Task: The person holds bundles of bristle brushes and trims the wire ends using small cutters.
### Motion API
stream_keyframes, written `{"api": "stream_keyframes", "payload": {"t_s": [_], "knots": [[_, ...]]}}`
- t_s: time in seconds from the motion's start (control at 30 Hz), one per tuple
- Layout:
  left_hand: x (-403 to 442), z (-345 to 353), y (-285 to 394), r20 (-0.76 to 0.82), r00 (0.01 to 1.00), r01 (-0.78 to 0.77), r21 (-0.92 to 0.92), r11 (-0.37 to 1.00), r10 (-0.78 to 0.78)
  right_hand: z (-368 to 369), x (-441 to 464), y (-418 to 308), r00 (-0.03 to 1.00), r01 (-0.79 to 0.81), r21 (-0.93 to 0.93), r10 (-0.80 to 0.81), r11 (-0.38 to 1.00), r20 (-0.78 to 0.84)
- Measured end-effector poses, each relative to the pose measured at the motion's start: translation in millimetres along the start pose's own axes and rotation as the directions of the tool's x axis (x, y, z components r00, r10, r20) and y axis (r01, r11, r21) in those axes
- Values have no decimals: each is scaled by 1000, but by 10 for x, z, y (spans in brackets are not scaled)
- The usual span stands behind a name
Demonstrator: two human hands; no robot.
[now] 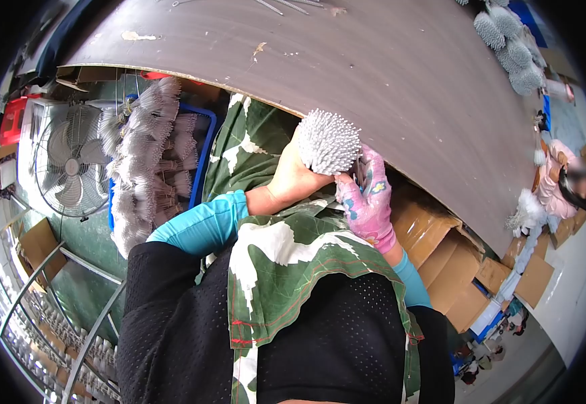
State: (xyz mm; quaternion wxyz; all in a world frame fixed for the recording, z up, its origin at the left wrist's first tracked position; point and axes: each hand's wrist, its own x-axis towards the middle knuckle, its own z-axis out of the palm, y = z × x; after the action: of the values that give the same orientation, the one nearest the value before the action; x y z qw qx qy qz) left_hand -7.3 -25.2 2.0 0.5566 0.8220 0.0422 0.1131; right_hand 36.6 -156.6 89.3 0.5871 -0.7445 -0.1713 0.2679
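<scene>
A round bundle of thin, pale grey stems with beaded tips [328,141] faces me end-on at the table's near edge. My bare left hand [293,176] is wrapped round its left side and underside. My right hand [368,202], in a pink flowered glove, is at the bundle's lower right. Its fingers are curled together there, and a small dark gap shows by the thumb. What they pinch is hidden. The bundle's lower part is also out of sight behind my hands. Below them hangs my green and white apron [273,283].
The grey-brown table [374,74] spans the top, with several similar bundles [508,47] at far right. Left stand a fan [71,165] and a blue crate [209,145] with pale bundles. Cardboard boxes [441,259] sit under the table. A person in pink [557,178] is at right.
</scene>
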Motion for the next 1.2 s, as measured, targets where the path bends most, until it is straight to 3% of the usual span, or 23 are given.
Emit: {"api": "stream_keyframes", "payload": {"t_s": [0.13,0.17,0.23,0.3,0.43,0.5,0.57,0.6,0.63,0.73,0.8,0.83,0.9,0.93,0.97,1.03,1.07,1.13,1.2], "knots": [[-6,29,-128,0,1000,21,-53,998,-21,15,7,-47,999,-35,18,34,999,39],[5,6,-155,66,998,6,-44,999,-3,28,10,-48,998,-38,17,37,999,40],[46,-30,-231,129,992,-6,-36,999,11,50,29,-34,998,60,-53,-58,997,38],[70,-53,-343,176,954,-273,184,944,241,69,35,-7,998,56,-68,-53,996,45],[73,-76,-438,153,949,-284,49,958,274,44,19,19,996,70,-133,-63,989,56],[77,-50,-430,134,959,-244,-69,967,251,-61,10,-4,997,64,-149,-56,987,52],[86,-33,-440,197,974,-68,-206,976,109,-279,12,-19,978,-14,-309,77,951,193],[68,-15,-483,175,971,-143,-124,982,163,-307,21,-116,976,-85,-313,143,946,165],[48,21,-526,176,971,-141,-126,982,162,-369,37,-139,979,-4,-385,81,923,184],[22,91,-587,146,977,-139,-113,984,155,-482,110,-349,962,-56,-366,148,929,230],[21,85,-580,163,979,-95,-142,985,118,-518,189,-541,862,-251,-392,389,885,326],[14,109,-600,162,979,-97,-147,984,121,-533,215,-581,862,-252,-395,391,883,323],[20,139,-621,208,978,87,-443,892,8,-553,266,-623,737,-466,-333,568,820,367],[23,116,-593,187,982,22,-319,947,40,-526,281,-627,746,-439,-299,529,848,405],[33,105,-572,187,982,22,-321,947,41,-501,296,-643,746,-439,-300,530,847,404],[33,103,-551,72,997,-6,-276,961,27,-442,315,-677,675,-605,-163,610,779,415],[9,143,-577,71,997,-8,-279,960,28,-398,309,-669,716,-560,-212,597,801,363],[-4,236,-637,136,976,217,-515,829,-171,-387,296,-635,736,-565,-201,599,800,316],[-3,281,-665,83,983,184,-546,817,-166,-392,257,-567,775,-557,-165,581,814,251]]}}
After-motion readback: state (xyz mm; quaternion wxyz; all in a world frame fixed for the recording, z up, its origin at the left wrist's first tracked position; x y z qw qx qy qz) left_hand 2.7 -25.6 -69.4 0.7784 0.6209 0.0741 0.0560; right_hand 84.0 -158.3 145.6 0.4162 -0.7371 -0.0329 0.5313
